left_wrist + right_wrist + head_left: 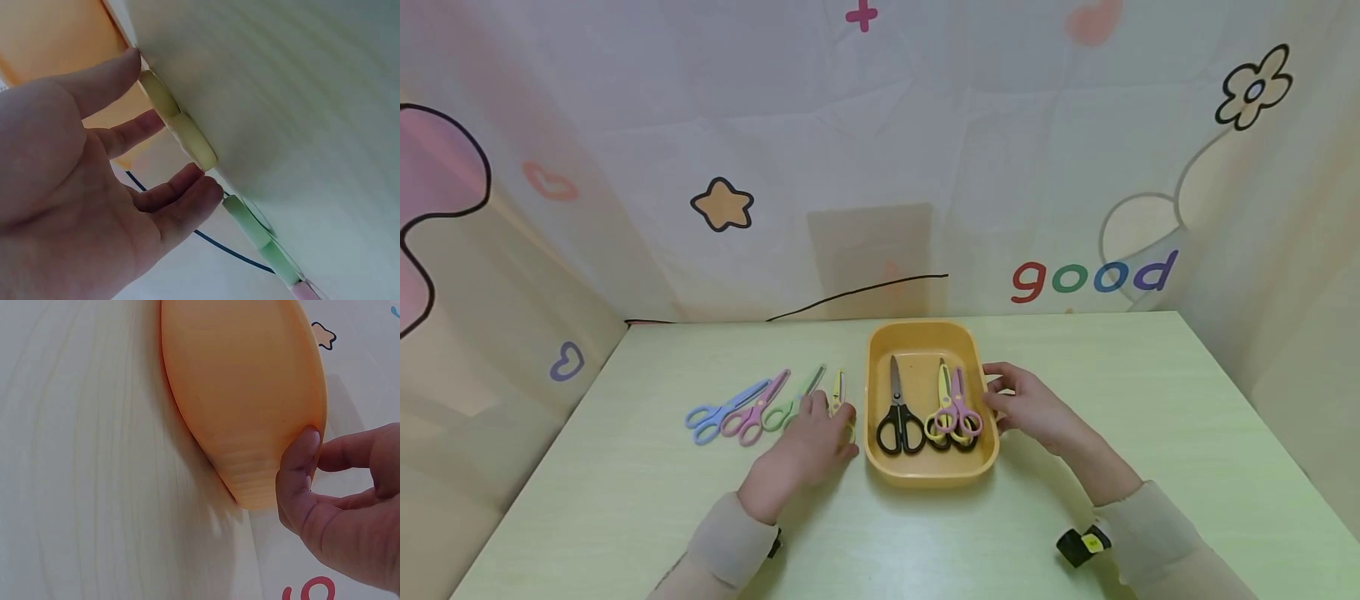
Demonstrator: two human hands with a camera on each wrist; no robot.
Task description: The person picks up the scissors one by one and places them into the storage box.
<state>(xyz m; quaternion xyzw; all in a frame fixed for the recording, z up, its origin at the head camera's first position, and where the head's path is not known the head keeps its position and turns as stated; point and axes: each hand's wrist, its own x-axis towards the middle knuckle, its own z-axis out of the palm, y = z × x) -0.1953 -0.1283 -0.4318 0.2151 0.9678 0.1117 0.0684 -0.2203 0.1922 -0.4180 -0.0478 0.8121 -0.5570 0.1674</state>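
My left hand (808, 446) reaches down over yellow scissors (838, 392) on the table. In the left wrist view, thumb and fingers spread around the scissors' yellow handles (178, 119) without closing on them. Beside that hand lie green scissors (778, 414), pink scissors (752, 417) and blue scissors (722, 412). My right hand (1037, 408) holds the right rim of a yellow tray (932, 479), thumb against its outer wall in the right wrist view. Inside the tray are black-handled scissors (896, 417), and at its right pink scissors (958, 408) overlapping yellow scissors (943, 383) and another black handle.
The pale wooden table (1150, 400) extends on both sides of the tray. A printed curtain (1037, 150) hangs along its back edge and sides. A dark wrist device (1082, 546) shows by the right sleeve.
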